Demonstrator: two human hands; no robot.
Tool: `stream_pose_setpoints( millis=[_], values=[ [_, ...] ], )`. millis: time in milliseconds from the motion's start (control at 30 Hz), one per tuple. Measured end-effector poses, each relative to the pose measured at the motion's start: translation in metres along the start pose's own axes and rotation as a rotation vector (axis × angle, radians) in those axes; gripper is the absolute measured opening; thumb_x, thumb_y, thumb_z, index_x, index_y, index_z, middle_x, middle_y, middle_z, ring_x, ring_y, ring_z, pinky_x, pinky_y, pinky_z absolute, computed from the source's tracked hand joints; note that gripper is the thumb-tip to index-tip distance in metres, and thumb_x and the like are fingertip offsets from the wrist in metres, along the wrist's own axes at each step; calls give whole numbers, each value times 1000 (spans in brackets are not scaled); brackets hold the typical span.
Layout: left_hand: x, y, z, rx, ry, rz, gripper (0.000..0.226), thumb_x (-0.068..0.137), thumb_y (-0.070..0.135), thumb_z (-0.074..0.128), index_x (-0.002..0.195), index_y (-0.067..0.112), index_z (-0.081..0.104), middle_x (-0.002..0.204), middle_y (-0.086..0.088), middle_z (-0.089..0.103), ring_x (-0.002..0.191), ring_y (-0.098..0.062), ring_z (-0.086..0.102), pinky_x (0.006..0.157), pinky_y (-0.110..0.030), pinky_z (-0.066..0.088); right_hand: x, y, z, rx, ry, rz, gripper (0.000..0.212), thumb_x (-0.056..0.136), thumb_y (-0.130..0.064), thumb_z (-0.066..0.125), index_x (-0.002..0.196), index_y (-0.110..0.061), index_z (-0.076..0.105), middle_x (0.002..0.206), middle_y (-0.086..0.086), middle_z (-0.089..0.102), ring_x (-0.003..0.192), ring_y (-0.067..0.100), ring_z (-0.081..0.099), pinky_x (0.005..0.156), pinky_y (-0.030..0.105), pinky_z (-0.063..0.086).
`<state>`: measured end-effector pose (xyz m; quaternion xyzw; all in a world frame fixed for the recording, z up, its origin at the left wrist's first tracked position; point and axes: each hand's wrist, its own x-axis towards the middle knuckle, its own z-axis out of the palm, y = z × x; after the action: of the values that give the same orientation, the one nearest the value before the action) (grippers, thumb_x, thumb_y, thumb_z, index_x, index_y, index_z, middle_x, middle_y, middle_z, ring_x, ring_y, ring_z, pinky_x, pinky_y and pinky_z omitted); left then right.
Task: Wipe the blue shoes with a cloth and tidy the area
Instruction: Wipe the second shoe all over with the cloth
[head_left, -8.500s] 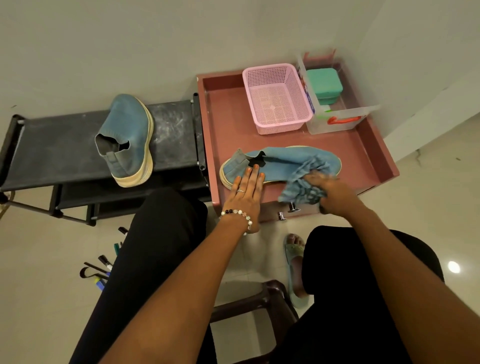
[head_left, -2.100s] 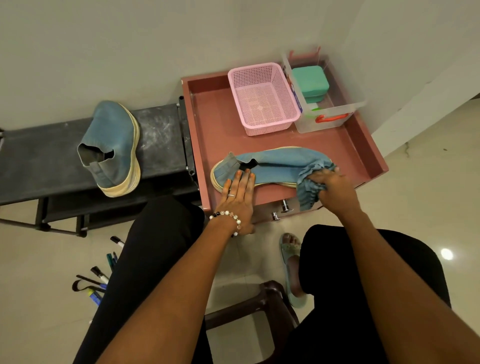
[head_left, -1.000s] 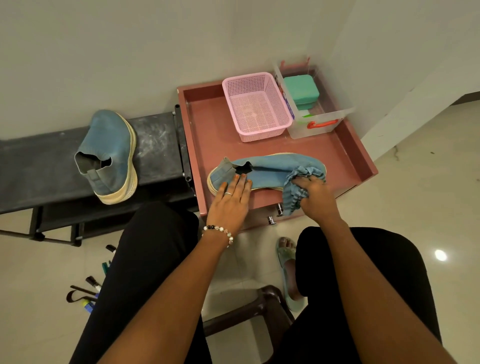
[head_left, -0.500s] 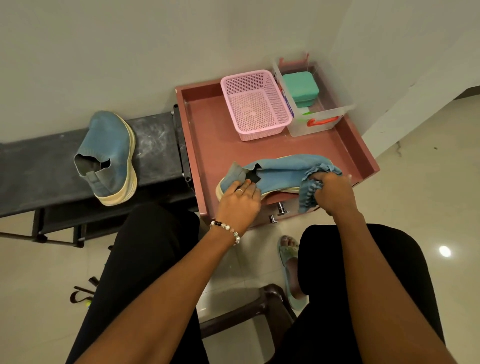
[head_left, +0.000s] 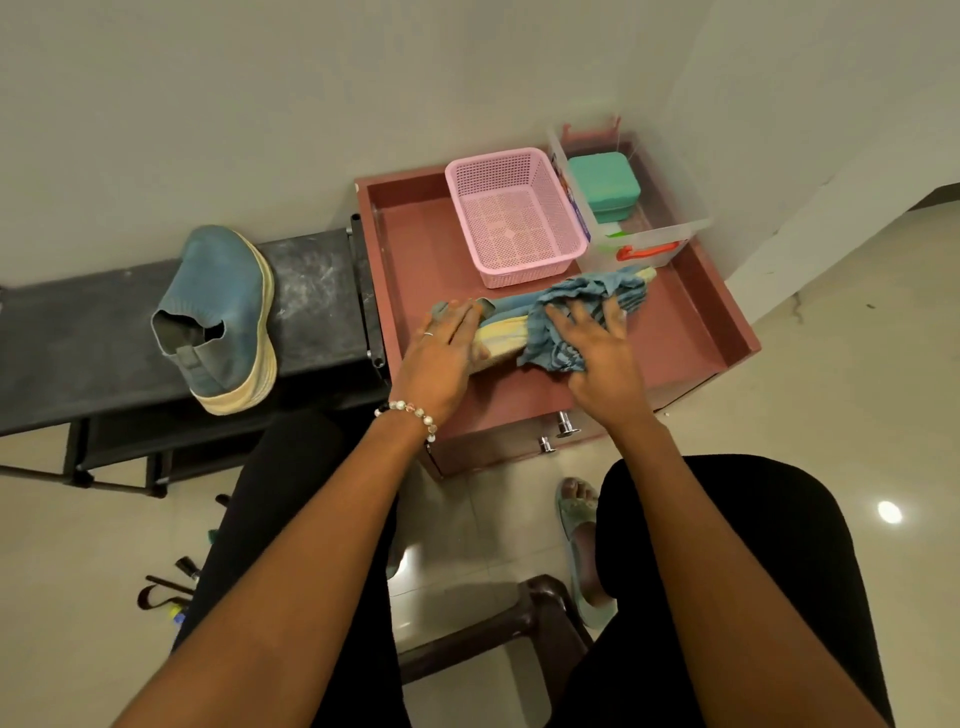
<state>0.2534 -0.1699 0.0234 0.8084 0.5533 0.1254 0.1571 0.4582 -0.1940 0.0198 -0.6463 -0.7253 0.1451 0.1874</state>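
Head view: shoe (head_left: 501, 332) tipped sideways mid-tray (head_left: 691, 332), cloth (head_left: 582, 306) draped over.

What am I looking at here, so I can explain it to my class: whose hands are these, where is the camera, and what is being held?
No machine here: a person wears a camera on the head, looking down at their own two hands. The left hand steadies a blue shoe tipped on its side, pale sole showing, inside a reddish tray. The right hand presses a blue cloth onto that shoe with spread fingers. Also in the tray: a pink basket and a clear box holding a green case. The second blue shoe lies on a dark rack to the left.
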Motion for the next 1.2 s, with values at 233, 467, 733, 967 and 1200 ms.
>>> stream_pose_setpoints(
  millis=[233, 467, 733, 967, 1200],
  values=[
    [-16, -16, 16, 30, -31, -131, 73, 94, 11, 51, 153, 17, 8, 161, 0, 5, 148, -17, 0, 118, -46, 7, 6, -50, 25, -57, -12, 66, 83, 66, 7, 56, 144, -4, 32, 150, 17, 31, 142, 43, 8, 116, 54, 13],
    [-15, -28, 21, -100, -9, -125, 67, 96, -4, 40, 152, 10, 7, 161, -2, 0, 147, -23, -8, 120, -40, -3, -3, -85, 40, 19, -118, -307, 79, 53, 12, 61, 131, 6, 48, 130, 25, 53, 126, 48, 43, 109, 59, 25],
    [-11, -22, 19, -147, 26, -114, 95, 72, -28, 41, 152, 11, 9, 159, -3, 14, 148, -23, -3, 118, -38, -1, 30, -14, -9, -390, -112, -304, 65, 57, -10, 62, 122, -8, 59, 123, 13, 60, 120, 35, 52, 110, 60, 14],
    [-13, -19, 17, -266, 30, -138, 95, 76, -24, 45, 151, 13, 1, 159, -5, 15, 148, -22, -2, 117, -34, -3, 3, -99, 35, 263, 164, 100, 66, 57, -1, 38, 117, 0, 64, 123, 21, 61, 124, 36, 51, 101, 40, 45],
    [-20, -16, 16, -441, 111, -178, 105, 76, -20, 50, 142, 16, -23, 137, -18, 52, 122, -32, 51, 115, -44, 27, -10, -96, 13, 334, 4, -205, 64, 54, 11, 43, 112, -1, 67, 115, 16, 65, 117, 16, 49, 111, 19, 25]
  ],
)
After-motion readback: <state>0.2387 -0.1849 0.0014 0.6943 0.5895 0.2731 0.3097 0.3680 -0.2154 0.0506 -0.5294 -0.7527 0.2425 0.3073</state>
